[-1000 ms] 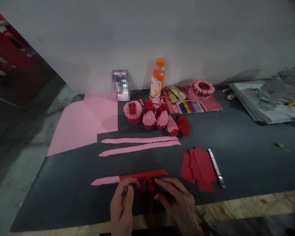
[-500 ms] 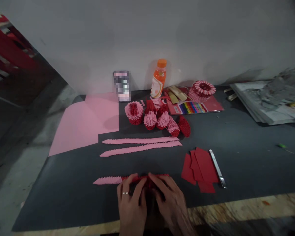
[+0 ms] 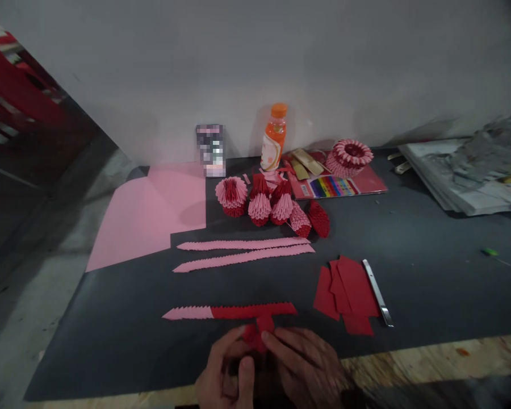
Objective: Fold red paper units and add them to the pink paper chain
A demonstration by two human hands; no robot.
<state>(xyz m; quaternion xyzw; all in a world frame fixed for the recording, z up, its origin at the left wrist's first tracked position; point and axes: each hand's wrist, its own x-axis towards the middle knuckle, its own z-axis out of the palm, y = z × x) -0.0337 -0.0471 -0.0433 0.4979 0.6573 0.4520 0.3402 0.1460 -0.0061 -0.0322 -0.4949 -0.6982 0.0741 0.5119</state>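
Observation:
Between my two hands is a small piece of red paper (image 3: 264, 325), partly hidden by the fingers. My left hand (image 3: 230, 363) pinches its left side, and my right hand (image 3: 300, 360) grips it from the right. Just beyond the fingertips lies a zigzag-edged folded paper strip (image 3: 247, 312), pink at its left end and red along the rest. Two pink strips (image 3: 242, 257) lie farther back. Right of my hands are several loose red paper rectangles (image 3: 351, 289), with a metal blade-like tool (image 3: 378, 292) along their right side.
Folded paper pieces in pink and red (image 3: 259, 204) stand before an orange drink bottle (image 3: 275, 136) and a phone with a blurred screen (image 3: 212, 149). Pink sheets (image 3: 140, 221) lie at left. A paper stack (image 3: 443, 176) with crumpled plastic is at right. The table's front edge (image 3: 409, 358) is close.
Both hands have drawn back toward me from the pink-and-red strip, uncovering its red part. The small red paper now shows between the fingers.

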